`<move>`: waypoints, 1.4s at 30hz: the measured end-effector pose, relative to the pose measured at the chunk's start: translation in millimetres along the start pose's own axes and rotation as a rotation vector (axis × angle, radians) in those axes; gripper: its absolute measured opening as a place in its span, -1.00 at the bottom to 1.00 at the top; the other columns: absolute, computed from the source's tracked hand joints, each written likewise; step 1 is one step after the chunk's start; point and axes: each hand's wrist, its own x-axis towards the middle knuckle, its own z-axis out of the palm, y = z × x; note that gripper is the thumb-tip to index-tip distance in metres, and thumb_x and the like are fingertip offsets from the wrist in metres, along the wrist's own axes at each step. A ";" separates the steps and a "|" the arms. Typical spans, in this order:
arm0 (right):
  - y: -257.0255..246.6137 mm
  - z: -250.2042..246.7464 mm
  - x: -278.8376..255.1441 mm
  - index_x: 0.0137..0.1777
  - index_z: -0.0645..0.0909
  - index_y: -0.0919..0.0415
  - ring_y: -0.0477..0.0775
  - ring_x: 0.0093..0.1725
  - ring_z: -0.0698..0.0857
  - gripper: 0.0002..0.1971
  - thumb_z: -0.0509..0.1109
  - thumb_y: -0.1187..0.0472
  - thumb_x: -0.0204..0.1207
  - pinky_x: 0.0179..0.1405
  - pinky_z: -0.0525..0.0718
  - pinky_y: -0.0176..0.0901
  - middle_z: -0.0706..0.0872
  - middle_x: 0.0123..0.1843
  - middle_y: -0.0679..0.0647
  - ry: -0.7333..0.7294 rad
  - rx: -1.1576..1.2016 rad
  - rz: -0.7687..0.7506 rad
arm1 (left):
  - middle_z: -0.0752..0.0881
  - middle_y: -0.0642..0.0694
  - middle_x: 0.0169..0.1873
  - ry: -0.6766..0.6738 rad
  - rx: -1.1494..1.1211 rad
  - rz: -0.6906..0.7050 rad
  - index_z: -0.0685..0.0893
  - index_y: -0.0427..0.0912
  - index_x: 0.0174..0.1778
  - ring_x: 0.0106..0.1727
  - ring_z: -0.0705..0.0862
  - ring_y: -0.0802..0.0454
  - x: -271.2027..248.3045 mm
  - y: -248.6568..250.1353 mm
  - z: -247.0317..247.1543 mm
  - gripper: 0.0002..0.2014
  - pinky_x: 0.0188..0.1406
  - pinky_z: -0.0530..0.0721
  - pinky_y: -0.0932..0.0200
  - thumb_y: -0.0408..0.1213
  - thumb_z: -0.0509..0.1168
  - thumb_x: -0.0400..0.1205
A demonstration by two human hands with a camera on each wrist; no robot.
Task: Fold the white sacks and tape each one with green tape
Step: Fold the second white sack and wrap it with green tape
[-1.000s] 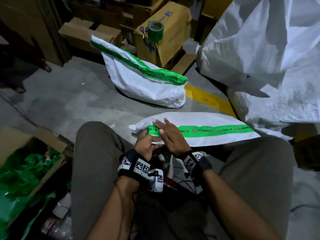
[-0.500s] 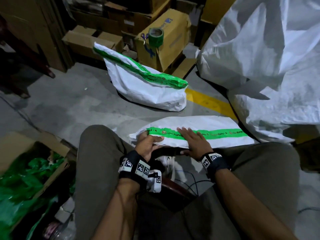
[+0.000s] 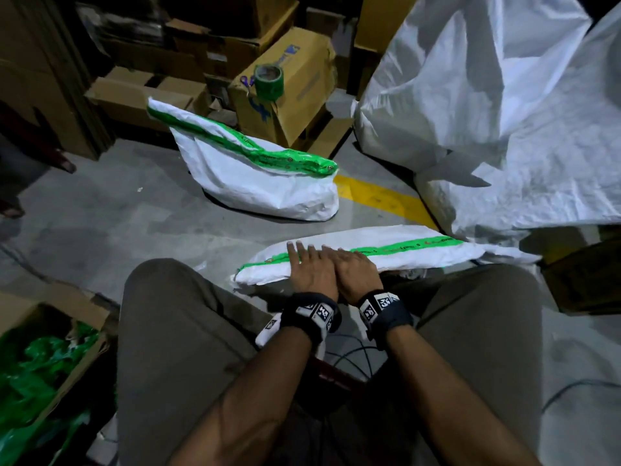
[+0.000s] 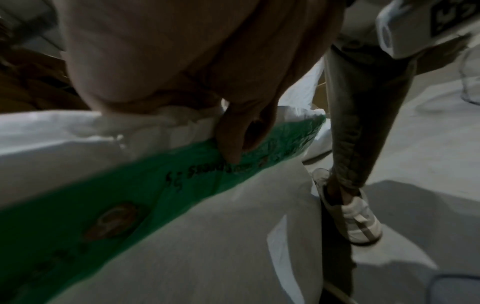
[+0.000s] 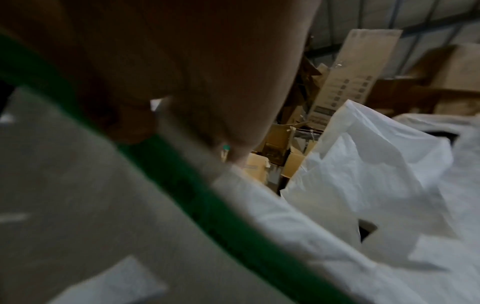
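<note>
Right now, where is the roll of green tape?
In the head view, the roll of green tape stands on a cardboard box at top centre, behind the taped sack on the floor, with purple-handled scissors just left.

Folded white sack, lower centre of head view: long flat bundle lying across the person's lap, tilted, right end higher. One strip of green tape with dark print runs lengthwise along its top.

Second taped sack, centre of frame, on the floor: bulkier, slumped, crumpled green tape along its upper edge.

Heap of loose white sacks, upper right, unfolded.

Green tape roll, upper centre, standing on a cardboard box.
</note>
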 end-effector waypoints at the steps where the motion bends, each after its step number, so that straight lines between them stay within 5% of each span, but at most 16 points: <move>1: 4.3 -0.6 -0.8 0.46 0.63 0.22 0.29 0.22 0.77 -0.36 0.20 0.02 0.37 0.20 0.70 0.12 0.77 0.30 0.22 -0.072 0.073 0.021 | 0.45 -0.20 0.60 0.013 0.001 0.013 0.35 -0.10 0.67 0.69 0.23 -0.33 -0.1 0.4 3.9 -0.50 0.69 -0.15 -0.39 -0.18 0.02 0.77; 4: 9.7 -11.4 -4.3 0.67 0.39 0.19 0.19 0.56 0.52 -0.19 0.31 -0.17 0.44 0.50 0.44 -0.09 0.49 0.62 0.18 -0.423 0.328 0.184 | 0.48 -0.14 0.58 -0.018 0.029 0.039 0.46 -0.04 0.59 0.67 0.26 -0.32 -4.3 -2.9 19.0 -0.56 0.67 0.01 -0.35 -0.24 0.00 0.77; 8: 24.3 -21.1 2.8 0.67 0.39 0.17 -0.02 0.44 0.52 -0.39 0.36 0.32 0.59 0.25 0.48 -0.35 0.53 0.56 0.07 -0.609 0.652 0.429 | 0.36 -0.13 0.66 -0.013 0.066 0.074 0.39 0.04 0.64 0.69 0.20 -0.36 -5.7 -5.7 24.7 -0.53 0.65 0.02 -0.38 -0.24 -0.03 0.77; 10: 39.4 -17.6 4.8 0.62 0.44 0.23 0.05 0.54 0.47 -0.52 0.24 0.28 0.70 0.50 0.43 -0.13 0.50 0.59 0.11 -0.560 0.718 0.567 | 0.32 -0.17 0.68 -0.006 0.079 0.084 0.36 0.06 0.66 0.69 0.18 -0.40 -5.1 -6.0 25.7 -0.51 0.66 0.00 -0.40 -0.25 -0.07 0.79; 13: 72.1 6.7 -5.8 0.73 0.22 0.08 0.24 0.75 0.12 -0.45 0.07 -0.03 0.77 0.69 0.06 0.34 0.19 0.77 0.10 -0.590 0.219 0.625 | 0.55 -0.22 0.53 0.062 0.057 0.073 0.62 0.09 0.47 0.58 0.41 -0.44 -6.8 -6.4 28.6 -0.48 0.62 0.20 -0.41 -0.27 -0.11 0.72; 15: 69.3 12.1 -13.8 0.79 0.01 -0.08 0.23 0.78 -0.05 -0.39 -0.06 -0.19 0.78 0.65 -0.13 0.43 -0.02 0.81 0.00 -0.647 0.108 0.601 | 0.77 -0.21 0.25 0.047 0.040 0.085 0.83 0.09 0.12 0.34 0.65 -0.42 -7.2 -8.3 31.9 -0.54 0.45 0.46 -0.39 -0.25 0.01 0.62; 17: 52.9 15.2 -10.5 0.79 -0.04 -0.10 0.23 0.78 -0.05 -0.44 -0.13 -0.13 0.82 0.67 -0.14 0.43 -0.05 0.82 0.02 -0.658 0.212 0.494 | 0.82 -0.20 0.11 0.040 0.008 0.084 0.87 0.06 -0.04 0.21 0.71 -0.41 0.5 -11.9 46.1 -0.61 0.36 0.54 -0.36 -0.26 0.11 0.57; 19: 43.9 12.6 -2.1 0.78 -0.03 -0.12 0.23 0.77 -0.04 -0.48 -0.17 -0.08 0.84 0.69 -0.14 0.36 -0.05 0.81 0.04 -0.676 0.366 0.388 | 0.81 -0.21 0.17 0.047 -0.015 0.061 0.87 0.06 0.03 0.25 0.70 -0.41 1.4 -15.5 40.0 -0.59 0.37 0.52 -0.38 -0.26 0.09 0.60; 21: 63.3 19.6 2.4 0.78 -0.01 -0.12 0.27 0.77 -0.03 -0.40 -0.29 -0.24 0.78 0.71 -0.12 0.29 -0.03 0.81 0.06 -0.718 0.391 0.411 | 0.65 -0.20 0.45 0.019 -0.024 0.060 0.74 0.11 0.34 0.50 0.52 -0.42 2.2 -17.7 40.5 -0.54 0.56 0.30 -0.40 -0.24 -0.01 0.72; 23: 104.2 39.5 -4.8 0.78 0.01 -0.14 0.29 0.77 0.02 0.00 -0.55 -0.57 0.40 0.71 -0.06 0.34 0.01 0.81 0.06 -0.674 0.238 0.562 | 0.36 -0.17 0.67 0.004 -0.055 0.070 0.48 0.13 0.59 0.68 0.24 -0.39 4.0 -18.9 47.0 -0.53 0.68 -0.01 -0.37 -0.22 -0.10 0.80; 24: 122.0 50.9 -10.1 0.77 0.03 -0.15 0.28 0.77 0.03 0.10 -0.59 -0.57 0.24 0.69 -0.05 0.38 0.01 0.81 0.03 -0.663 0.155 0.640 | 0.29 -0.17 0.71 -0.011 -0.070 0.071 0.42 0.13 0.63 0.71 0.17 -0.39 3.8 -18.7 47.4 -0.51 0.69 -0.07 -0.37 -0.23 -0.14 0.81; 26: 124.4 54.7 -12.3 0.77 0.01 -0.16 0.28 0.77 -0.01 -0.09 -0.43 -0.47 0.42 0.66 -0.09 0.45 -0.02 0.81 -0.03 -0.684 0.097 0.730 | 0.23 -0.17 0.73 -0.011 -0.067 0.073 0.36 0.13 0.66 0.73 0.10 -0.37 5.0 -19.9 47.4 -0.51 0.70 -0.13 -0.37 -0.23 -0.15 0.82; 28: 99.5 41.4 0.6 0.78 -0.03 -0.13 0.28 0.77 -0.04 -0.34 -0.23 -0.30 0.72 0.66 -0.10 0.48 -0.05 0.81 -0.01 -0.732 0.183 0.586 | 0.19 -0.13 0.74 -0.033 -0.075 0.065 0.32 0.16 0.67 0.74 0.06 -0.33 7.1 -24.4 47.8 -0.52 0.71 -0.16 -0.33 -0.21 -0.10 0.82; 32: 108.5 34.1 18.3 0.79 0.04 0.11 0.21 0.78 -0.02 -0.39 -0.18 -0.15 0.81 0.73 -0.11 0.18 0.04 0.80 0.12 -0.797 0.248 0.434 | 0.21 -0.10 0.74 -0.042 -0.118 0.049 0.35 0.19 0.66 0.75 0.07 -0.28 6.9 -30.4 43.7 -0.51 0.71 -0.16 -0.28 -0.22 -0.05 0.80; 37: 199.9 50.3 -12.6 0.66 0.15 -0.26 0.32 0.74 0.05 -0.41 -0.02 -0.26 0.61 0.49 0.06 0.74 0.03 0.79 -0.04 -0.799 -0.149 0.637 | 0.24 -0.11 0.73 -0.017 -0.135 0.050 0.36 0.18 0.67 0.74 0.10 -0.29 4.4 -31.1 42.9 -0.33 0.70 -0.13 -0.28 -0.26 -0.26 0.64; 42: 173.0 32.9 14.1 0.71 0.16 -0.25 0.18 0.77 0.02 -0.19 -0.14 -0.60 0.53 0.73 -0.16 0.22 0.06 0.79 -0.02 -0.835 0.122 0.500 | 0.28 -0.11 0.72 -0.023 -0.146 0.041 0.41 0.20 0.64 0.73 0.15 -0.30 2.7 -34.0 42.8 -0.42 0.70 -0.11 -0.30 -0.25 -0.08 0.69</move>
